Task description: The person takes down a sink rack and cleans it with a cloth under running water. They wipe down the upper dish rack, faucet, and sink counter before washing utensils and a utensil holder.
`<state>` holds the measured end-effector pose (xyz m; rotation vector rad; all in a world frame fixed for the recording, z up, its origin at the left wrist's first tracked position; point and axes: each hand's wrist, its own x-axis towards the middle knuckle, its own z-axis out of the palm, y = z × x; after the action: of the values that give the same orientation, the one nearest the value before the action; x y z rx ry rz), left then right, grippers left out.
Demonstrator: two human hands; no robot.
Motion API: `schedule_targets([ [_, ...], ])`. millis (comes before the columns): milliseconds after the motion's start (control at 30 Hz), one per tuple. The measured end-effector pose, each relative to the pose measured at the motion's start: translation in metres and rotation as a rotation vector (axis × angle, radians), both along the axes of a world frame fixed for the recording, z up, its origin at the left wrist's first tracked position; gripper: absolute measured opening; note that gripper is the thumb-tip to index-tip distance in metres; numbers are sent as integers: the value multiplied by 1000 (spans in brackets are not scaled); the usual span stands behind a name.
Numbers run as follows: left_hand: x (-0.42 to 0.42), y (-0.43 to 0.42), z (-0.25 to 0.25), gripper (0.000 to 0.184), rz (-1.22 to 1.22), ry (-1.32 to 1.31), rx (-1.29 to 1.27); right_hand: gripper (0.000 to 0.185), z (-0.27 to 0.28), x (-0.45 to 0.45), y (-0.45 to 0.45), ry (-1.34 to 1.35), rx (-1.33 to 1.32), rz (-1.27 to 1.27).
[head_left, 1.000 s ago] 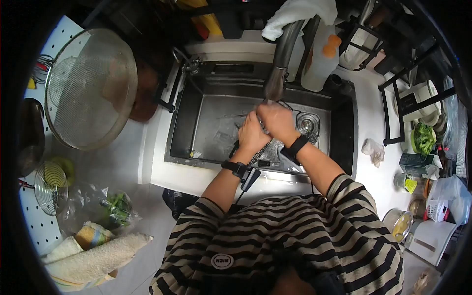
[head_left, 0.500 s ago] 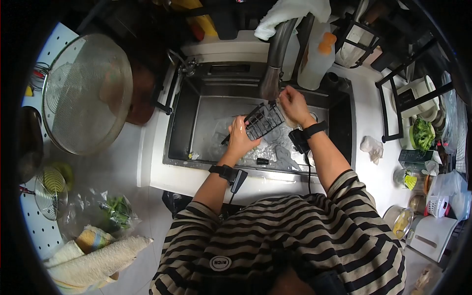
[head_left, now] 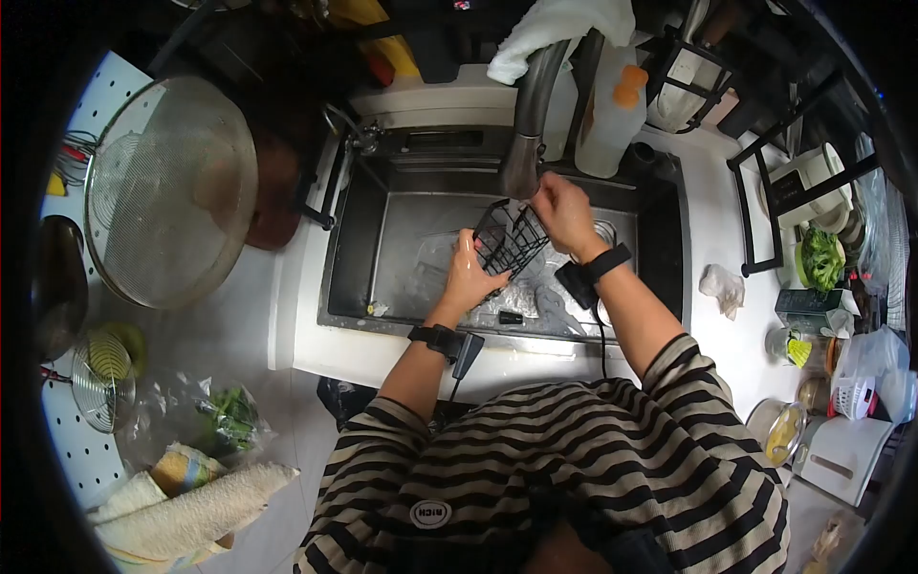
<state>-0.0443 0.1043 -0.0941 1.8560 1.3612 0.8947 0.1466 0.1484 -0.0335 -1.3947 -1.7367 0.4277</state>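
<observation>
My left hand (head_left: 463,282) is closed on the edge of a small black wire basket (head_left: 510,239), which is tilted over the sink (head_left: 397,215). At the basket's far right side, my right hand (head_left: 566,215) is bent with its fingers curled together; what they hold, if anything, is hidden. Just above the fingers hangs the grey faucet head (head_left: 521,170). On the wet sink floor below lie a small black piece (head_left: 511,317) and a grey rubbery-looking item (head_left: 555,311).
A bottle with an orange cap (head_left: 612,120) stands behind the sink. To the right are a black metal rack (head_left: 755,215) and a crumpled white cloth or bag (head_left: 722,290). A large mesh strainer (head_left: 172,191) hangs at left, above a rolled towel (head_left: 206,502).
The basket has turned so its open inside shows more. My right hand has shifted slightly left and down, closer to the basket. The left hand stays on its edge.
</observation>
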Motion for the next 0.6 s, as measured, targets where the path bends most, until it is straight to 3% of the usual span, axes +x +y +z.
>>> schedule_targets([
  [67, 1, 0, 1, 65, 41, -110, -37, 12, 4, -19, -13, 85, 134, -17],
  [133, 3, 1, -2, 60, 68, -185, 1, 10, 17, -32, -30, -39, 199, -29],
  [267, 5, 11, -11, 50, 133, -853, -244, 12, -31, -28, -53, -214, 224, 145],
  [367, -8, 20, -23, 48, 61, -799, -335, 15, -22, -19, -46, -156, 183, 197],
  [500, 1, 15, -24, 45, 112, -756, -438, 19, 8, -17, -12, 103, 196, -36],
  [600, 18, 12, -2, 40, 183, -905, -616, 20, -7, -35, -5, -167, 253, 146],
])
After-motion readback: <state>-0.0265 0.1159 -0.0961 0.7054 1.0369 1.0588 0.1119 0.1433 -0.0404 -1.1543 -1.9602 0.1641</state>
